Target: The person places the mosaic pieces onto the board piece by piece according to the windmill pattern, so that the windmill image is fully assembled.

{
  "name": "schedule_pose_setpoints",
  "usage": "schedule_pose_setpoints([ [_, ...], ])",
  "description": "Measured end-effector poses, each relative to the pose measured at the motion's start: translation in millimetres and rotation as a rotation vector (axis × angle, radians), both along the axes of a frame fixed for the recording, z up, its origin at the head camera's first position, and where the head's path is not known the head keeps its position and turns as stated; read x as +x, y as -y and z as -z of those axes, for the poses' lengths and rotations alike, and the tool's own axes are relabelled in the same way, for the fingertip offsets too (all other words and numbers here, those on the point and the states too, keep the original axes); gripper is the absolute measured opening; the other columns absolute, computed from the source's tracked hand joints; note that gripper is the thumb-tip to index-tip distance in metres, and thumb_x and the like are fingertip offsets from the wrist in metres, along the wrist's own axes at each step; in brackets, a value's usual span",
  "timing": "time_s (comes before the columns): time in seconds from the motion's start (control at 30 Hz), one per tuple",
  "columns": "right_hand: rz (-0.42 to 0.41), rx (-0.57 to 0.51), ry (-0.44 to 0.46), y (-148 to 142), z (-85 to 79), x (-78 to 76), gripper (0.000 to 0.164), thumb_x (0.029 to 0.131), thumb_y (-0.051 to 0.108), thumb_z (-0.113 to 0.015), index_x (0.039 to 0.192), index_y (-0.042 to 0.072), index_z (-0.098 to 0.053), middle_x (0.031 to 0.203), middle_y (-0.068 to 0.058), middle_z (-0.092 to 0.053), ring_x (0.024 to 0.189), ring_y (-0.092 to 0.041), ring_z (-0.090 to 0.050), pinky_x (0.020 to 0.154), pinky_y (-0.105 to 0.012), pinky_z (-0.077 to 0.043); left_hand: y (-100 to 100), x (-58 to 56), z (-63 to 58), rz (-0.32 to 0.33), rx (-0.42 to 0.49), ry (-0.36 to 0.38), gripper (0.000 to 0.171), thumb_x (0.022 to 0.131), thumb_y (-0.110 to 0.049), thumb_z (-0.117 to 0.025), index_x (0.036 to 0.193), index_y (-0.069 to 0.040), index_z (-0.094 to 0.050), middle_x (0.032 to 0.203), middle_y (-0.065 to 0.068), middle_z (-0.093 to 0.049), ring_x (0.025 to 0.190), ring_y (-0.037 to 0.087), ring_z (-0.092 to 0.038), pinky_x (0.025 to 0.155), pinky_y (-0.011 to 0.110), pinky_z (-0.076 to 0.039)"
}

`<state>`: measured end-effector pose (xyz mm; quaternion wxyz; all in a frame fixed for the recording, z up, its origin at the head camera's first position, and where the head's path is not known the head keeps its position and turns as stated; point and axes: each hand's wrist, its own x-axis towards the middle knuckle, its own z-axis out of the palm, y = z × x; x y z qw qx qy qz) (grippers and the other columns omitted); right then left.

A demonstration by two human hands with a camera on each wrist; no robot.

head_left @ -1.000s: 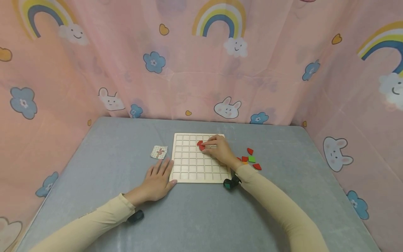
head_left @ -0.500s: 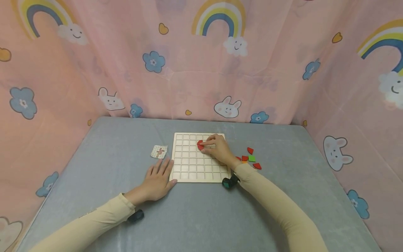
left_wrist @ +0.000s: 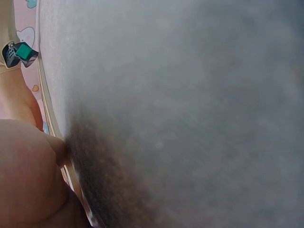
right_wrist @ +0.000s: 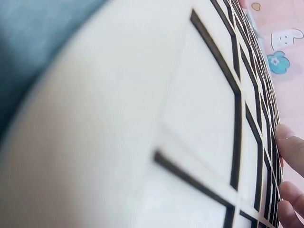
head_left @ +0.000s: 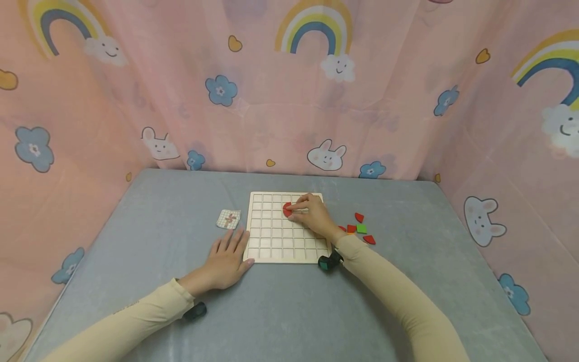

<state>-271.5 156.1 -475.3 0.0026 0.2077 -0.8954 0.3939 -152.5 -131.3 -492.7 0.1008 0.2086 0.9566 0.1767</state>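
Observation:
A pale wooden board [head_left: 270, 240] with a square grid lies on the table. Two red rounded pieces [head_left: 287, 211] sit together in its upper middle cells. With thumb and fingers, my right hand [head_left: 314, 215] holds the nearer red piece at its right side, low against the grid. In the right wrist view its fingers [right_wrist: 292, 147] meet the grid at the far right, with a sliver of red behind them. My left hand [head_left: 226, 261] lies flat with fingers spread, thumb and fingertips at the board's left edge. The left wrist view shows mostly table and part of that hand [left_wrist: 28, 171].
A small card [head_left: 228, 219] with a printed grid pattern lies left of the board. Right of it are loose pieces: a green square [head_left: 361, 229], a red square [head_left: 351, 228], red rounded pieces [head_left: 369, 240] and a partly hidden orange one. A pink patterned curtain [head_left: 271, 125] surrounds the table.
The nearer red piece has shifted slightly left, lining up under the other red one, and my right hand has moved with it. My left hand has stayed in place.

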Motion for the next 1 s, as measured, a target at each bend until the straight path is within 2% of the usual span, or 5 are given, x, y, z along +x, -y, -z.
schedule_pose_setpoints([
  [0.23,-0.003,0.003,-0.008,0.8,1.9,-1.6,0.031,0.092,0.017,-0.085,0.120,0.005,-0.081,0.125,-0.016,-0.062,0.126,-0.038,-0.052,0.109,-0.061,-0.032,-0.9,1.4,0.5,0.000,-0.001,-0.016,0.075,0.114,-0.038,-0.045,0.167,0.005,-0.015,0.175,0.027,-0.010,0.161,0.052,-0.005,0.122,0.072,-0.012],
  [0.5,0.009,0.027,-0.004,1.1,3.4,-3.5,0.032,0.092,0.019,-0.085,0.121,0.007,-0.081,0.125,-0.015,-0.062,0.126,-0.037,-0.052,0.109,-0.061,-0.032,-1.4,6.4,-9.1,0.002,0.053,0.001,0.074,0.115,-0.041,-0.041,0.166,0.006,-0.016,0.174,0.029,-0.010,0.160,0.054,-0.003,0.121,0.073,-0.008],
  [0.67,0.009,0.025,-0.012,0.7,4.3,-4.4,0.032,0.091,0.019,-0.085,0.121,0.007,-0.081,0.125,-0.015,-0.063,0.125,-0.037,-0.053,0.109,-0.061,-0.032,-1.7,6.1,-8.8,0.003,0.030,0.005,0.075,0.115,-0.041,-0.040,0.167,0.005,-0.013,0.175,0.027,-0.009,0.161,0.052,-0.002,0.122,0.072,-0.009],
  [0.8,0.012,0.023,-0.009,0.6,3.9,-4.2,0.032,0.091,0.019,-0.085,0.121,0.008,-0.081,0.126,-0.015,-0.063,0.125,-0.036,-0.054,0.110,-0.063,-0.031,-1.5,6.2,-8.9,0.004,0.046,0.005,0.074,0.115,-0.039,-0.040,0.167,0.006,-0.015,0.174,0.029,-0.010,0.160,0.053,-0.003,0.121,0.072,-0.009],
  [1.0,0.008,0.011,0.003,0.6,3.6,-3.8,0.031,0.092,0.018,-0.084,0.121,0.007,-0.081,0.125,-0.016,-0.063,0.124,-0.036,-0.053,0.110,-0.060,-0.035,-3.7,7.8,-16.8,-0.006,0.024,0.024,0.071,0.114,-0.032,-0.045,0.166,0.007,-0.017,0.174,0.029,-0.012,0.160,0.053,-0.005,0.122,0.072,-0.010],
])
